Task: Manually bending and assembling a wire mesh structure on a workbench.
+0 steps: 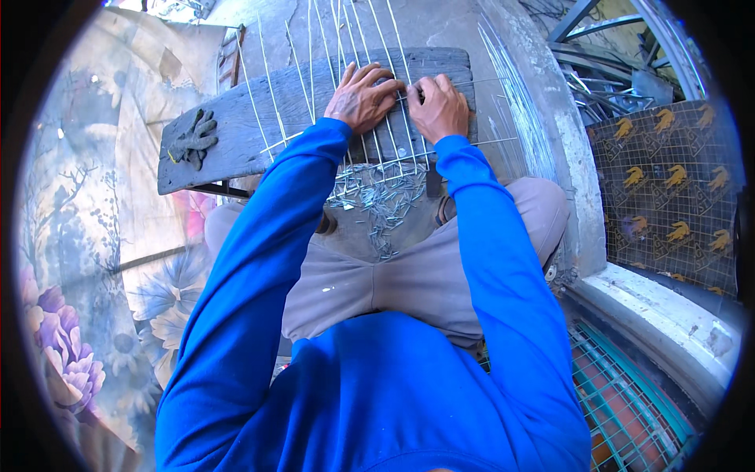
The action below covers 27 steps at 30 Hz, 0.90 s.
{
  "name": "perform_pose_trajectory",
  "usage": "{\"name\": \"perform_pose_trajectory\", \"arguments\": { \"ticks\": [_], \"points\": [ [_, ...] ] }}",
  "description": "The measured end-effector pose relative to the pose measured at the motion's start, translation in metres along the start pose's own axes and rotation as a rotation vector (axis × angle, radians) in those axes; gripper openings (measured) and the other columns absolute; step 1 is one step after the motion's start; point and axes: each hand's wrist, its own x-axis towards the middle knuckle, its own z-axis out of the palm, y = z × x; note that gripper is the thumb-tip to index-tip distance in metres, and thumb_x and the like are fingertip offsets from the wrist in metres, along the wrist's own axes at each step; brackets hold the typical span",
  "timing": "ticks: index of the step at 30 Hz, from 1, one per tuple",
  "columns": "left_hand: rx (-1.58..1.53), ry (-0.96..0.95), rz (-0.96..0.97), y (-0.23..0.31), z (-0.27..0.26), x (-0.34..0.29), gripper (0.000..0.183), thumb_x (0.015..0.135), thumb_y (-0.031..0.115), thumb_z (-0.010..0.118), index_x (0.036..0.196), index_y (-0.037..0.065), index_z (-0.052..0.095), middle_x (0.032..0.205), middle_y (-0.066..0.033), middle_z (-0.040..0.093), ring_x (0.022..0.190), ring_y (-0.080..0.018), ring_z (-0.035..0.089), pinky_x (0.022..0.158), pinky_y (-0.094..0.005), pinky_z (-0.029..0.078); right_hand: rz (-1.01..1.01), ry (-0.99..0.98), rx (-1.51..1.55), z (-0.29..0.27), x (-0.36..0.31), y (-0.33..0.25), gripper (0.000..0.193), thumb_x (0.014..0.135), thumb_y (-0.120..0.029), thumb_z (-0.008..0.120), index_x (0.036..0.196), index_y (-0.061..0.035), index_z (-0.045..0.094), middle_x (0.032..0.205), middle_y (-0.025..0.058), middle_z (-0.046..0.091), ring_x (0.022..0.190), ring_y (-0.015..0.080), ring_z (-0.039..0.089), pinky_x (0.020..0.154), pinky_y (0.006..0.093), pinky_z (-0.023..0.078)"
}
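Long thin pale rods (311, 59) lie fanned out across a dark, worn wooden board (216, 110). My left hand (363, 98) rests over several of them near the board's middle, its fingers bent and closed round a rod. Just beside it, my right hand (438, 108) is curled with fingertips pinched at a rod; a thin crosswise rod sticks out past it to the right. The exact grip is partly hidden under the fingers. Another crosswise rod (385, 164) runs along the near ends of the long ones.
A dark glove (194, 140) lies at the board's left end. Short cut pieces (381, 206) are scattered on the floor between my legs. Many thin rods (519, 102) lie at the right by a concrete ledge (582, 204). Flowered cloth (118, 236) covers the left side.
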Motion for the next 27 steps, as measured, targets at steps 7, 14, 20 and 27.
{"name": "perform_pose_trajectory", "arguments": {
  "ticks": [7, 14, 20, 27],
  "points": [
    [-0.058, 0.065, 0.009, -0.002, 0.004, 0.000, 0.030, 0.102, 0.035, 0.060, 0.130, 0.025, 0.068, 0.137, -0.0088, 0.061, 0.142, -0.0310, 0.051, 0.125, -0.0633, 0.026, -0.016, 0.015, 0.005, 0.001, 0.000, 0.002, 0.024, 0.097, -0.035, 0.067, 0.091, -0.0128, 0.071, 0.100, 0.0101, 0.067, 0.097, 0.0338, 0.068, 0.084, 0.0506, 0.050],
    [-0.096, 0.051, -0.041, -0.003, 0.000, -0.004, 0.031, 0.101, 0.034, 0.062, 0.129, 0.022, 0.069, 0.135, -0.0095, 0.062, 0.138, -0.0319, 0.054, 0.123, -0.0659, 0.027, -0.043, 0.033, -0.014, 0.006, 0.001, -0.003, 0.024, 0.096, -0.036, 0.067, 0.091, -0.0129, 0.072, 0.101, 0.0112, 0.068, 0.095, 0.0354, 0.069, 0.083, 0.0521, 0.052],
    [-0.085, 0.176, -0.040, 0.011, -0.017, -0.026, 0.039, 0.104, 0.044, 0.064, 0.136, 0.022, 0.066, 0.144, -0.0123, 0.060, 0.142, -0.0325, 0.051, 0.125, -0.0623, 0.028, 0.017, -0.057, 0.017, -0.003, 0.005, 0.003, 0.025, 0.097, -0.038, 0.068, 0.094, -0.0137, 0.074, 0.101, 0.0106, 0.069, 0.095, 0.0355, 0.069, 0.084, 0.0518, 0.052],
    [-0.236, -0.053, -0.434, 0.001, -0.085, -0.175, 0.094, 0.078, 0.059, 0.086, 0.155, 0.021, 0.048, 0.162, -0.0195, 0.040, 0.157, -0.0421, 0.027, 0.126, -0.0664, 0.021, 0.111, -0.112, 0.120, -0.002, 0.007, -0.002, 0.024, 0.096, -0.039, 0.069, 0.107, -0.0176, 0.074, 0.103, 0.0066, 0.069, 0.100, 0.0308, 0.069, 0.088, 0.0492, 0.050]
  ]
}}
